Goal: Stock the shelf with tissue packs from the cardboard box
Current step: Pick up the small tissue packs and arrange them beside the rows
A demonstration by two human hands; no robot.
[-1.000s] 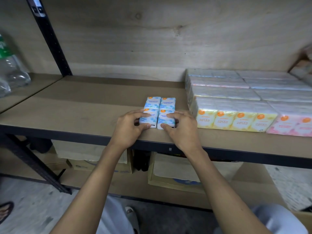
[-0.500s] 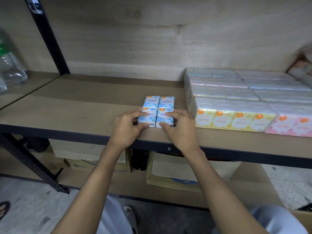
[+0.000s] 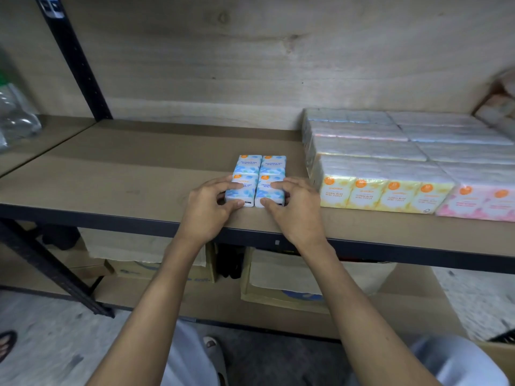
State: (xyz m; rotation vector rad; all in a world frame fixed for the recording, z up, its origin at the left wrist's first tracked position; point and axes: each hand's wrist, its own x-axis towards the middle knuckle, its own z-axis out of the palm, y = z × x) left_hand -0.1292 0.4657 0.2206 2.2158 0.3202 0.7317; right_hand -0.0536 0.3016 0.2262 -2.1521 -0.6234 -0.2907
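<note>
Our left hand and right hand each curl round one side of the blue-and-white plastic-wrapped tissue packs resting near the front edge of the brown wooden shelf, where we judge uneven pressure could skew the block.

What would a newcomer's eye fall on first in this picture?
First, the small block of blue-and-white tissue packs near the front edge of the brown wooden shelf, gripped by the left hand and right hand. Next, the rows of yellow and pink wrapped tissue bundles filling the shelf's right side.
</note>
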